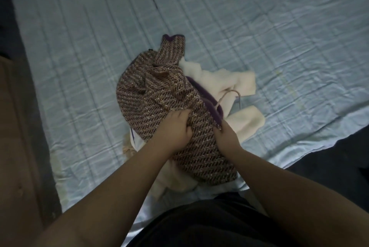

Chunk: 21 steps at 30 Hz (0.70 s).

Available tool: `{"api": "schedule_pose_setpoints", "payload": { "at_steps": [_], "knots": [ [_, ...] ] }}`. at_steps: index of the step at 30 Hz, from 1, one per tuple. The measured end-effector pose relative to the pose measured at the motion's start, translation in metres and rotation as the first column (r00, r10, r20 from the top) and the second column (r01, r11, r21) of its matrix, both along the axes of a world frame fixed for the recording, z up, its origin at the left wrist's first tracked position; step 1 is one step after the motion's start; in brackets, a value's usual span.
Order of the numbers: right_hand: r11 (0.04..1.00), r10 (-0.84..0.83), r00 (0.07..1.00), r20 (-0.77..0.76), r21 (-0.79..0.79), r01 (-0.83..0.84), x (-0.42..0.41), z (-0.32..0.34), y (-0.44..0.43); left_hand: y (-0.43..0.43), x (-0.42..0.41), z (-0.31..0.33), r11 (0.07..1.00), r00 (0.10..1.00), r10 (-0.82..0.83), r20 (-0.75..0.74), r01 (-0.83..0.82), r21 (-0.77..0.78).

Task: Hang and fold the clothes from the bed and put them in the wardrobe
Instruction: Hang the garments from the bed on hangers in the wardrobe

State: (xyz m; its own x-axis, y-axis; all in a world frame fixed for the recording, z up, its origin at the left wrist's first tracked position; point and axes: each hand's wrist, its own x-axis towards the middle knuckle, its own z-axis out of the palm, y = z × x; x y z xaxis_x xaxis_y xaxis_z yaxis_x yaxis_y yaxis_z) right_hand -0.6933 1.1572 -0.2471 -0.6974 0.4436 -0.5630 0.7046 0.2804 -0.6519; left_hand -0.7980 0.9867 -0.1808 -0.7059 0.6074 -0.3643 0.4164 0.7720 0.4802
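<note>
Striped brown-and-purple knit garment (pixel 159 86) is bunched on pale blue bed sheet (pixel 79 36), near front edge. Its fabric is gripped by left hand (pixel 176 128), fingers curled into folds. Purple-trimmed edge is clutched by right hand (pixel 225 136), close beside left. Cream garment (pixel 229 78) is spread beneath knit and out to right. Thin hanger hook (pixel 231 91) is seen against cream garment.

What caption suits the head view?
Left hand and right hand grip a brown woven garment lying over cream clothes on a blue bedsheet.
</note>
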Motion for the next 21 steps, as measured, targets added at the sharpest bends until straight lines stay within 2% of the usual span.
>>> {"api": "schedule_pose_setpoints", "payload": {
  "at_steps": [3, 10, 14, 19, 21],
  "knots": [
    [0.996, -0.014, 0.994, -0.111, 0.082, 0.023, -0.006, 0.036, -0.004, -0.007, 0.001, 0.023, 0.998, 0.998, 0.012, -0.068, -0.008, 0.069],
    [0.942, 0.187, 0.933, -0.308, 0.326, -0.081, -0.013, 0.135, -0.014, -0.009, -0.014, 0.093, 0.969, 0.947, 0.073, -0.314, 0.008, 0.249],
    [0.891, 0.3, 0.867, -0.398, 0.44, -0.107, -0.006, 0.201, -0.009, -0.016, -0.03, 0.144, 0.974, 0.905, 0.007, -0.424, 0.09, 0.208],
    [0.706, 0.53, 0.762, -0.373, 0.692, -0.151, 0.01, 0.294, 0.014, -0.029, -0.042, 0.23, 0.963, 0.799, -0.103, -0.592, 0.229, 0.141],
    [0.61, 0.593, 0.719, -0.362, 0.785, -0.108, 0.015, 0.327, 0.022, -0.037, -0.039, 0.266, 0.957, 0.836, -0.128, -0.534, 0.245, 0.154]
  ]
}}
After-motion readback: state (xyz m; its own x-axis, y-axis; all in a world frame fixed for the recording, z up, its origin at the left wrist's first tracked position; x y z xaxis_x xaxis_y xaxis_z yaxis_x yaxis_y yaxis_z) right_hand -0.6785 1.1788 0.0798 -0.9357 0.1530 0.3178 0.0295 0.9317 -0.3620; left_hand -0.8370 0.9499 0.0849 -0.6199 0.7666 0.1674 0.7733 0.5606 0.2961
